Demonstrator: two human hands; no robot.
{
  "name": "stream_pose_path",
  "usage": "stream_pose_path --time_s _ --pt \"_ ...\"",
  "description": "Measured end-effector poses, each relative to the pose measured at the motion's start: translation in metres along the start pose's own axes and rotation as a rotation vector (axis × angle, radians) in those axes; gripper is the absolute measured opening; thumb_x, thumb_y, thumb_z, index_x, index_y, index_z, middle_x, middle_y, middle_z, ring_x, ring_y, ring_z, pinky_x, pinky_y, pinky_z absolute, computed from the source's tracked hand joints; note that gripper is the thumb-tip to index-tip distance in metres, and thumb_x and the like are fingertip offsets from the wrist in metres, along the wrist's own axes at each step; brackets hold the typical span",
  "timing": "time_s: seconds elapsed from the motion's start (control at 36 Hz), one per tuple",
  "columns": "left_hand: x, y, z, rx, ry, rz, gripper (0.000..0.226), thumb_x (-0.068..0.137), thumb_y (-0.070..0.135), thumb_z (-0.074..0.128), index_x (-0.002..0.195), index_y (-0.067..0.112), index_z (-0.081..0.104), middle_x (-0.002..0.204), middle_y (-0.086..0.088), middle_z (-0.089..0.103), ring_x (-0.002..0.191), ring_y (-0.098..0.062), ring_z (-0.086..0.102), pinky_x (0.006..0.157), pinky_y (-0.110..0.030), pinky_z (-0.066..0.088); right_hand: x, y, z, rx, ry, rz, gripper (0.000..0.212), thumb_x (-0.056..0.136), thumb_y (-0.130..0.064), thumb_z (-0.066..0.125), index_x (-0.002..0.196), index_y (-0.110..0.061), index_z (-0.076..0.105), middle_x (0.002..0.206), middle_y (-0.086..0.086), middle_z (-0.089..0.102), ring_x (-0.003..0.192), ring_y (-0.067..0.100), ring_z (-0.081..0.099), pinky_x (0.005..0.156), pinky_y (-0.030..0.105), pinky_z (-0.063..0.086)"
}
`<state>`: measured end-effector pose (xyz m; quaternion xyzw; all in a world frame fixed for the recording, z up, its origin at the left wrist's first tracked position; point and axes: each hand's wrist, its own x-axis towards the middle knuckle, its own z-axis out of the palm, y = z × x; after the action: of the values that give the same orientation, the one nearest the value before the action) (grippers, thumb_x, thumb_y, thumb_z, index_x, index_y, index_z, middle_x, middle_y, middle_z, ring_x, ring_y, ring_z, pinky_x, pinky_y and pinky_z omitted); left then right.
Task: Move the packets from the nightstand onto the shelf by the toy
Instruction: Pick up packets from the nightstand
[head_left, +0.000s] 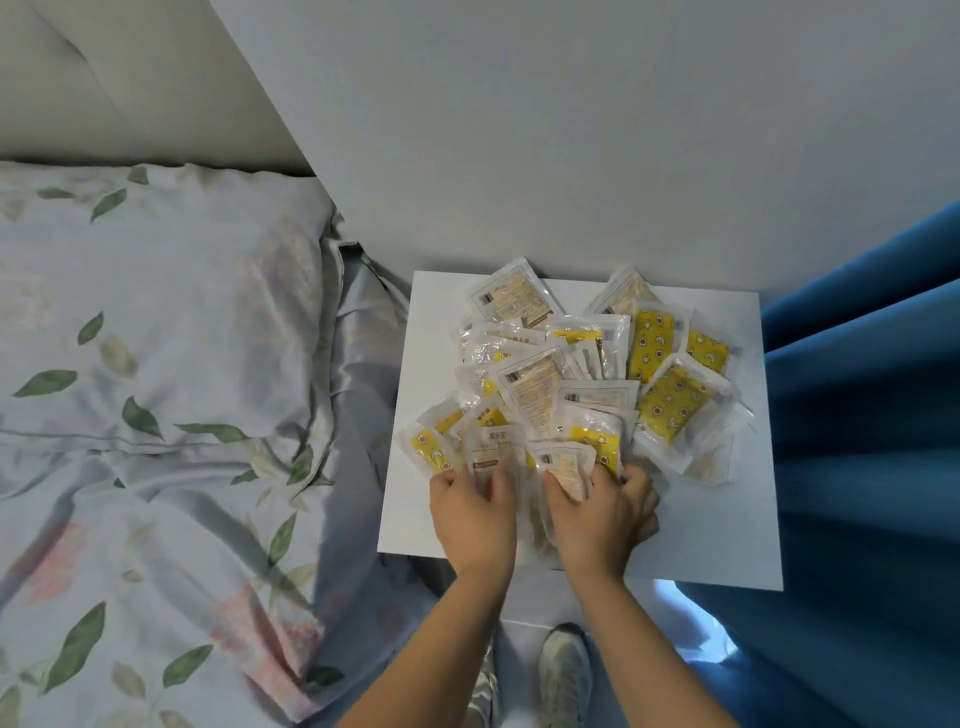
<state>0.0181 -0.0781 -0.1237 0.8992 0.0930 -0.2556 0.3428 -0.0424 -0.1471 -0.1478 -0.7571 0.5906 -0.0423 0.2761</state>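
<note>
Several clear and yellow snack packets (582, 374) lie in a loose heap on the white nightstand (727, 519). My left hand (470, 514) grips a pale packet (491, 452) at the heap's near edge, thumb on top. Beside it my right hand (605, 519) curls round a beige packet (563, 470), and more packets are bunched under both palms. The shelf and the toy are out of view.
A bed with a leaf-print pillow (156, 312) and crumpled sheet (156, 545) fills the left. A blue curtain (872, 441) hangs right of the nightstand. A pale wall (571, 130) rises behind it. My shoes (563, 670) stand on the floor below.
</note>
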Motion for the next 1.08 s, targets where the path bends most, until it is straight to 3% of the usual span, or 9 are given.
stream_pose_path --time_s 0.14,0.22,0.28,0.33,0.42,0.58,0.69,0.86,1.08 --pt "0.003 -0.012 -0.01 -0.062 -0.034 0.112 0.047 0.089 0.035 0.061 0.053 0.009 0.045 0.077 -0.01 0.052 0.072 -0.017 0.047 0.066 -0.03 0.042 -0.001 0.002 -0.014 0.24 -0.027 -0.108 0.037 0.066 -0.024 0.085 0.096 -0.008 0.072 0.098 0.011 0.061 0.092 0.028 0.058 0.081 0.034 0.046" --pt "0.004 -0.014 -0.019 -0.165 -0.089 0.106 0.03 0.088 0.03 0.065 0.062 0.017 0.056 0.088 0.003 0.055 0.086 -0.009 0.057 0.083 -0.031 0.05 0.001 0.006 -0.026 0.459 -0.141 -0.002 0.044 0.07 -0.019 0.083 0.11 -0.009 0.067 0.106 0.006 0.06 0.095 0.016 0.057 0.08 0.025 0.045" --pt "0.006 -0.018 -0.023 -0.279 -0.137 0.079 0.008 0.086 0.029 0.067 0.082 0.025 0.061 0.098 0.006 0.065 0.091 -0.008 0.064 0.084 -0.034 0.054 0.002 0.01 -0.033 0.574 -0.227 0.085 0.037 0.072 -0.019 0.081 0.106 -0.017 0.066 0.105 0.0 0.065 0.095 0.012 0.062 0.078 0.025 0.05" --pt "0.008 -0.024 -0.026 -0.348 -0.181 0.028 0.013 0.086 0.028 0.068 0.098 0.025 0.063 0.097 0.008 0.071 0.091 -0.01 0.068 0.083 -0.033 0.056 0.002 0.011 -0.041 0.68 -0.304 0.15 0.029 0.074 -0.014 0.079 0.097 -0.024 0.065 0.098 -0.006 0.069 0.091 0.006 0.065 0.071 0.021 0.052" --pt "0.011 -0.028 -0.032 -0.339 -0.212 -0.033 0.01 0.087 0.029 0.067 0.091 0.02 0.067 0.088 0.006 0.073 0.087 -0.016 0.07 0.079 -0.035 0.057 0.004 0.013 -0.048 0.754 -0.364 0.16 0.032 0.075 -0.008 0.078 0.1 -0.023 0.064 0.097 -0.009 0.07 0.09 0.003 0.067 0.068 0.019 0.054" --pt "0.014 -0.034 -0.038 -0.299 -0.216 -0.101 0.015 0.086 0.027 0.07 0.076 0.017 0.065 0.08 -0.001 0.072 0.081 -0.021 0.071 0.076 -0.037 0.058 0.004 0.009 -0.055 0.826 -0.4 0.177 0.059 0.074 -0.003 0.077 0.124 -0.021 0.052 0.112 -0.004 0.067 0.1 0.011 0.066 0.074 0.025 0.058" --pt "0.005 -0.034 -0.052 -0.406 -0.251 -0.116 0.019 0.085 0.024 0.07 0.096 0.009 0.07 0.092 -0.004 0.076 0.085 -0.017 0.072 0.078 -0.033 0.058 -0.002 0.002 -0.063 0.904 -0.447 0.23 0.088 0.071 0.005 0.076 0.133 -0.039 0.032 0.11 -0.007 0.062 0.097 0.009 0.064 0.076 0.031 0.056" --pt "-0.033 -0.014 -0.1 -0.628 -0.236 -0.066 0.026 0.084 0.017 0.066 0.107 0.004 0.069 0.099 -0.008 0.075 0.094 -0.022 0.072 0.08 -0.034 0.058 -0.026 -0.02 -0.096 0.831 -0.578 0.259 0.028 0.075 -0.003 0.075 0.095 -0.021 0.067 0.084 -0.005 0.076 0.079 0.011 0.072 0.06 0.023 0.057" --pt "-0.12 0.01 -0.211 -0.728 -0.098 0.035 0.014 0.082 0.008 0.063 0.093 0.005 0.072 0.085 -0.008 0.077 0.078 -0.019 0.074 0.06 -0.019 0.056 -0.096 -0.08 -0.172 0.902 -0.673 0.227 0.032 0.064 -0.026 0.08 0.091 -0.021 0.064 0.073 -0.002 0.074 0.076 0.016 0.066 0.061 0.031 0.048"
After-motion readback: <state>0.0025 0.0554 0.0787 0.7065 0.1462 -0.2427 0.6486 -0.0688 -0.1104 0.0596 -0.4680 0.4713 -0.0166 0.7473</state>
